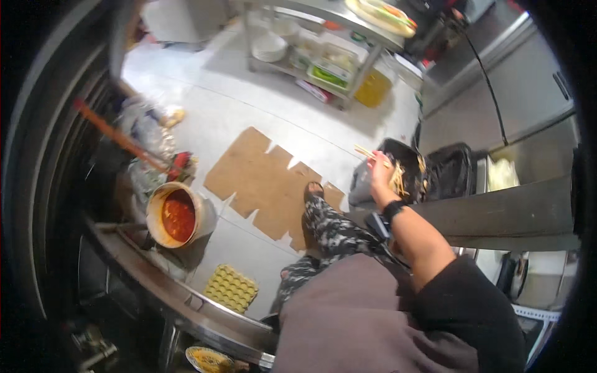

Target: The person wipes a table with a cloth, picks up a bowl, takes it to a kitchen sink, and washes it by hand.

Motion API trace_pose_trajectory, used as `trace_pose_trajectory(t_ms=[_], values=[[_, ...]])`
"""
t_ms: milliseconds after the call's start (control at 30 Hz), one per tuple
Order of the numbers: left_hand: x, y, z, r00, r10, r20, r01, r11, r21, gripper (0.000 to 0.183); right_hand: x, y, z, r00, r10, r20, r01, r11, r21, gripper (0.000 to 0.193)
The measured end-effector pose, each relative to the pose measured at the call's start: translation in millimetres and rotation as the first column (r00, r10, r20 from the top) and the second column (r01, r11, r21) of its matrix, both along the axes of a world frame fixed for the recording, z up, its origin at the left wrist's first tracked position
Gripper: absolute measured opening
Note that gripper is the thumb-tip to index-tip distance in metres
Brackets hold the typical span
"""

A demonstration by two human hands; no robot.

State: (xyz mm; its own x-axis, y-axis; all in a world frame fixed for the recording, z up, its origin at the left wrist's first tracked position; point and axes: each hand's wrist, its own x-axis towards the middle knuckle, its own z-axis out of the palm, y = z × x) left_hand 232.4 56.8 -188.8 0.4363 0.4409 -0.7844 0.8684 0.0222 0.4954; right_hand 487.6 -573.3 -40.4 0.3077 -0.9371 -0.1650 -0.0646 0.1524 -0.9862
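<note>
My right hand, with a black band at the wrist, reaches over a dark bin at the right. Pale thin sticks that look like wooden chopsticks stick out from its closed fingers. Their full length is hidden by the hand. Yellowish strips lie just beside the hand at the bin; I cannot tell what they are. A small dark device shows beside my forearm. My left hand does not show.
A bucket of red sauce stands at the left, near an egg tray. Flattened cardboard covers part of the floor. A steel counter edge curves along the lower left. A shelved table stands ahead; a second black bin is at the right.
</note>
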Motion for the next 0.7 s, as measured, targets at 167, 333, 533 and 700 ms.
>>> trace_pose_trajectory(t_ms=[167,333,533,700], values=[[64,-87,8,0.987,-0.150,-0.060,0.151,0.988,0.010,0.021,-47,-106,-104,0.829,-0.280,-0.484,0.004,0.868,-0.496,0.020],[129,-185,31,0.963,-0.255,-0.084,0.254,0.967,-0.026,0.016,-106,-180,-116,0.539,0.018,-0.842,-0.514,0.799,-0.312,0.033],[250,-269,55,0.963,-0.252,-0.093,0.255,0.967,0.021,0.010,-93,-192,-97,-0.154,0.449,-0.880,-0.556,0.697,0.453,0.034],[384,-273,65,0.986,-0.149,-0.077,0.160,0.975,0.157,0.006,-3,-203,-157,0.424,0.657,-0.624,-0.501,0.744,0.443,0.008]])
